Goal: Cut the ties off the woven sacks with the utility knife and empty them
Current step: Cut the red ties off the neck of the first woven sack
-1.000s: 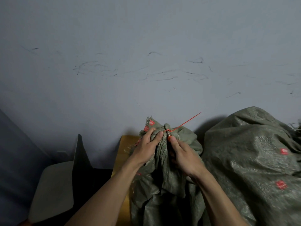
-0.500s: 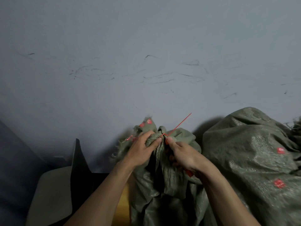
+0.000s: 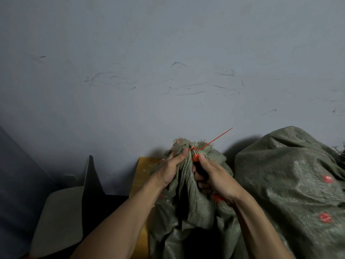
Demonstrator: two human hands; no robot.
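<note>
Left hand bunches the neck of the woven sack, fingers curled tight round the gathered cloth. Right hand is wrapped round the utility knife, whose tip pokes up just above its thumb, right at the red tie cinching the neck between both grips. A second sack slumps right of the knife hand.

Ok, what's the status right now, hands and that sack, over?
Left hand grips the sack neck. Right hand holds the utility knife, blade at the red tie. Tie on, nothing in the way.
</note>
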